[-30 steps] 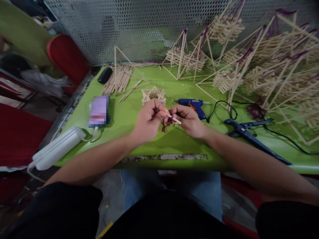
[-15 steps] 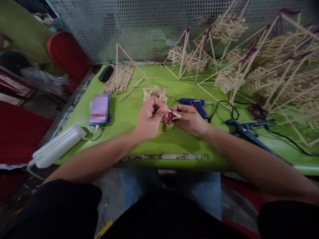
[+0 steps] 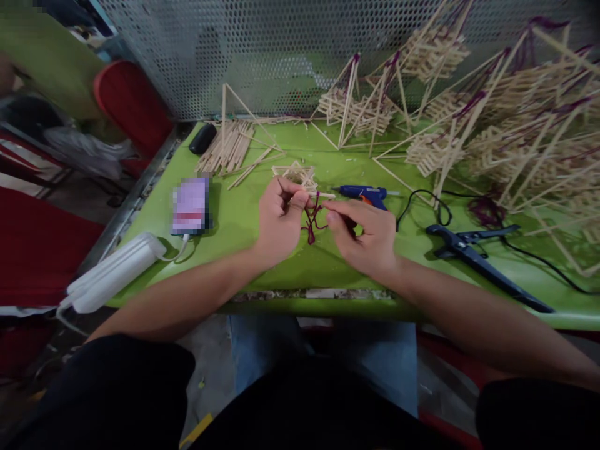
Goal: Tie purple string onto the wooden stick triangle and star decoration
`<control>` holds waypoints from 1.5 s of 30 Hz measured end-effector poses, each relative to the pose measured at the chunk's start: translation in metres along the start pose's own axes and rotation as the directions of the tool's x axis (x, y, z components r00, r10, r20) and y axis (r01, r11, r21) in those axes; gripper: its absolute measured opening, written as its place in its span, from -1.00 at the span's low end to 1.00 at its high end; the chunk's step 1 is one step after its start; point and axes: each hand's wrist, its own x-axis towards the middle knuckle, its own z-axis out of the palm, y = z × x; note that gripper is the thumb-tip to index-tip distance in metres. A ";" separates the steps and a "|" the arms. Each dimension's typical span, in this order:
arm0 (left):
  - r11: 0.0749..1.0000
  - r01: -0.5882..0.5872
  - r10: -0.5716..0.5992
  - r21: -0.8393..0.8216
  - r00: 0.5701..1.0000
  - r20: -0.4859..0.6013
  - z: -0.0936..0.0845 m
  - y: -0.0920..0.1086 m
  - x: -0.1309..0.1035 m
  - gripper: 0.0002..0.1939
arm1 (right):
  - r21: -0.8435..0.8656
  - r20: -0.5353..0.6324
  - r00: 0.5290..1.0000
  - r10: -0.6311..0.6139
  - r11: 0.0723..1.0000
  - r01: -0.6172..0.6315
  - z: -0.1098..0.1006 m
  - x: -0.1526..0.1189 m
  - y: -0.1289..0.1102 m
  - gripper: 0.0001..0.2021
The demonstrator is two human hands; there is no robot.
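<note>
Pinched in the fingertips of my left hand is a short wooden stick, which points to the right. Dark purple yarn is looped on the stick and dangles below it in loose strands. My right hand has thumb and forefinger closed on one strand of that yarn, just right of the stick. Behind my left hand a star-shaped lattice of sticks lies on the green table, partly covered by the fingers. A blue glue gun rests beyond my right hand.
Dark-handled cutters lie at the right. Stick lattices with purple strings crowd the right rear. At the left are loose sticks, a black case, a phone and a white device. A perforated metal panel stands behind.
My right hand has let go of the stick, moved slightly right and pinched a yarn strand. The stick now lies nearly level in my left hand.
</note>
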 end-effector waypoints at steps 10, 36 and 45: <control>0.999 -0.043 0.044 0.027 0.999 -0.015 0.012 0.007 -0.011 -0.61 | 0.081 -0.004 0.959 0.283 0.956 -0.282 0.017 -0.003 -0.005 -0.76; 0.970 -0.168 0.179 0.176 0.983 -0.048 0.004 -0.007 -0.001 -0.68 | 0.237 0.160 0.971 0.178 0.948 -0.213 0.011 -0.011 -0.019 -0.76; 0.933 -0.254 0.263 0.255 0.965 -0.002 0.004 -0.009 0.004 -0.60 | 0.405 0.320 0.938 0.136 0.875 -0.265 0.005 -0.004 -0.020 -0.74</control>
